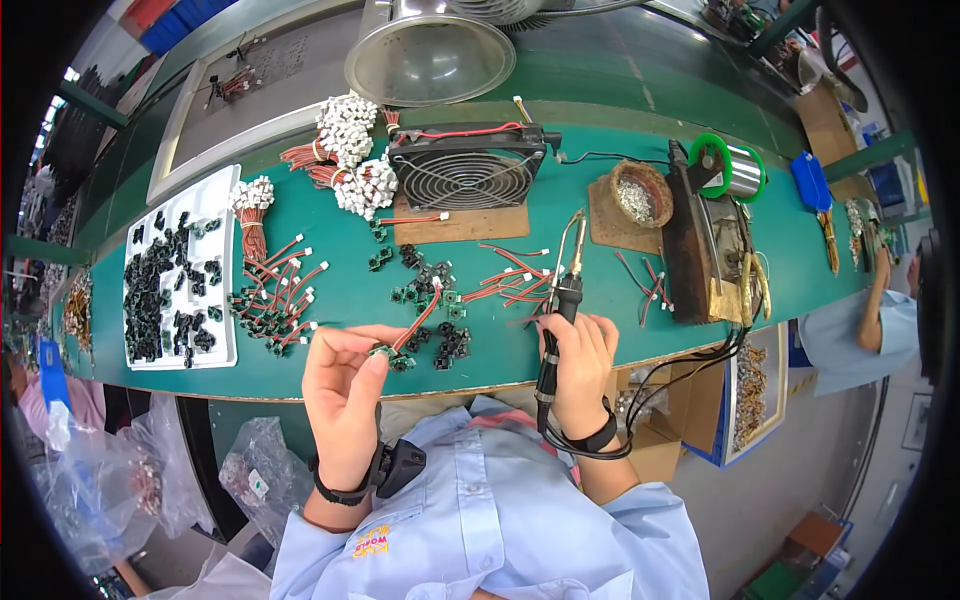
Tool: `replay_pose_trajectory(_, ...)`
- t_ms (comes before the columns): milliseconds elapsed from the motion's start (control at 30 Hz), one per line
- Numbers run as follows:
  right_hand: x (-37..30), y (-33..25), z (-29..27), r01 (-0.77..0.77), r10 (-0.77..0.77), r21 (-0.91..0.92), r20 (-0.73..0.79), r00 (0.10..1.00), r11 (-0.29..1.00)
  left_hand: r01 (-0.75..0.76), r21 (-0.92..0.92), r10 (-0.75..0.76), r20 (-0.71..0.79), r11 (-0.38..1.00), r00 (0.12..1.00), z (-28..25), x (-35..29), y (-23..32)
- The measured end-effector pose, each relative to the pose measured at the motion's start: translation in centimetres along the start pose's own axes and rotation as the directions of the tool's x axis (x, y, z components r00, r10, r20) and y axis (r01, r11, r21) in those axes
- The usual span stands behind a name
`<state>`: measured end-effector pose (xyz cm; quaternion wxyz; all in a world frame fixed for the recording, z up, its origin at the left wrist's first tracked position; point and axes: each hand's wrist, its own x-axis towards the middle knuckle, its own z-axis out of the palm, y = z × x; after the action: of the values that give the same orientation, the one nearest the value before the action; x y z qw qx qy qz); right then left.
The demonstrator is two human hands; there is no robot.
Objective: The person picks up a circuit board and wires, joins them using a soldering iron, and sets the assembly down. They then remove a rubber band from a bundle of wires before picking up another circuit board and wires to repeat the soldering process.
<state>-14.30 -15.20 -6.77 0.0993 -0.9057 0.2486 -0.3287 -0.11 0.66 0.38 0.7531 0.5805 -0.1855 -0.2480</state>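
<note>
Near the front edge of the green bench, my left hand (343, 385) pinches a small green circuit board (396, 358) between thumb and fingers. A red and black wire lead (419, 318) with a white plug rises from that board. In my right hand (582, 370) a soldering iron (569, 295) is gripped, its tip pointing up and away from the board; a thin metal tube runs alongside the tip. Loose black and green components (430, 275) lie just beyond my left hand. Between the hands and the fan, several red and black leads (510, 280) are spread on the mat.
A white tray (232, 300) of black components stands left, beside wired boards (270, 315). Behind are bundled white-plug leads (347, 130), a black fan (465, 178) and a metal hood (430, 62). To the right are a round bowl (640, 193), a solder spool (740, 172) and black cables (690, 360).
</note>
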Motion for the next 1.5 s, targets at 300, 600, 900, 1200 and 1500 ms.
replay_pose_trajectory(300, 0.3, -1.3, -3.2, -0.033, 0.049, 0.372, -0.034, 0.998, 0.928, -0.276, 0.597, 0.115, 0.293, 0.753, 0.949, 1.6, 0.2, -0.1)
replay_pose_trajectory(600, 1.2, -2.0, -6.8, 0.112, -0.144, 0.388, 0.056, 0.988, 0.915, -0.637, 0.616, 0.103, 0.676, 0.463, 0.729, 3.7, 0.3, 1.4)
replay_pose_trajectory(900, 0.6, -1.4, -6.6, 0.175, -0.188, 0.393, -0.007, 0.982, 0.903, -0.604, 0.625, 0.03, 0.683, 0.494, 0.73, 4.0, 0.2, 1.3)
replay_pose_trajectory(1200, 1.4, -2.8, -7.3, 0.018, -0.094, 0.533, 0.116, 0.989, 0.846, -0.674, 0.569, 0.062, 0.74, 0.471, 0.669, 4.6, 0.1, 1.6)
replay_pose_trajectory(1500, 0.5, -3.1, -7.4, -0.207, 0.132, 0.648, 0.162, 0.978, 0.733, -0.723, 0.52, 0.159, 0.752, 0.455, 0.64, 4.7, -0.2, 1.3)
